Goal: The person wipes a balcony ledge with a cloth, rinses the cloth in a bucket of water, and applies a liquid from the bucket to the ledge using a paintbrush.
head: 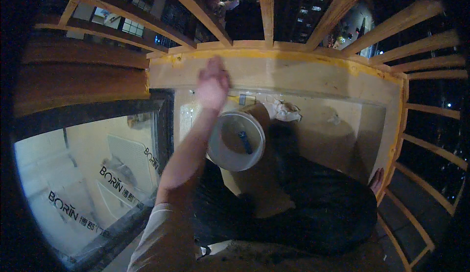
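My left hand (pixel 213 83), blurred, is held out over the low wall's pale ledge (pixel 249 68); I cannot make out anything in its fingers. Below it and to the right, a white plastic bucket (pixel 259 136) stands tilted in view between my legs. Inside the bucket lies a blue-handled tool (pixel 244 141), its working end unclear. Behind the bucket rim is a flat brush (pixel 246 99) with a pale handle and a metal band. Only some fingers of my right hand (pixel 376 180) show, beside my knee at the right-hand wall; the rest is hidden.
Crumpled white plastic or cloth (pixel 286 110) lies right of the bucket. Orange-brown metal railings (pixel 266 11) rise from the ledge, with a night drop beyond. At left stands a dark-framed window or door (pixel 165 121) with printed film on its pane. My dark-trousered legs (pixel 323 202) fill the lower middle.
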The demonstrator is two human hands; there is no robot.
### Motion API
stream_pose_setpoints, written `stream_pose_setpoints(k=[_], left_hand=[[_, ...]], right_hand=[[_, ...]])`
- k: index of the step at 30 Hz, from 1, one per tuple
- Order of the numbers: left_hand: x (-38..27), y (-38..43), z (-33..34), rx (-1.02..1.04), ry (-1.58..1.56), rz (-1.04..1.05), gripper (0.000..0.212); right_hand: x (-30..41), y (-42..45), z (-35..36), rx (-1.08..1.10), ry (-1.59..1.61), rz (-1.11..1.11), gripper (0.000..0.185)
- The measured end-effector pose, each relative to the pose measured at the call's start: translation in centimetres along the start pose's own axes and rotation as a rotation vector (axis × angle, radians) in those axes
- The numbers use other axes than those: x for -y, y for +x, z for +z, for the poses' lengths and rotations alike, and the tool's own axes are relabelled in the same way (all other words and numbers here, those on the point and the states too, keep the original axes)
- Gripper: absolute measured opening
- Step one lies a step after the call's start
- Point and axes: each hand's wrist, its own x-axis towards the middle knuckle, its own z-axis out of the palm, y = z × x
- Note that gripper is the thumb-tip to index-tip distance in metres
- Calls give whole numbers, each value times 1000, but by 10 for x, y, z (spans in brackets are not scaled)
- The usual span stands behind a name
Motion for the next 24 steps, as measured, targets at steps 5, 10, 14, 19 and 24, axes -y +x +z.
stream_pose_setpoints(k=[5, 10, 14, 19, 24], left_hand=[[-51, -1, 0, 109, -98, 130, 55], [-19, -13, -17, 109, -12, 89, 51], [-5, 5, -18, 132, 67, 148, 51], [-35, -17, -16, 122, -15, 195, 52], [47, 6, -25, 28, 142, 10, 54]], right_hand=[[-5, -5, -7, -2, -24, 6, 50], [-5, 9, 3, 42, -19, -25, 49], [-6, -2, -5, 22, -64, -11, 49], [-10, 0, -7, 32, -71, -27, 48], [-15, 4, 0, 53, -83, -48, 48]])
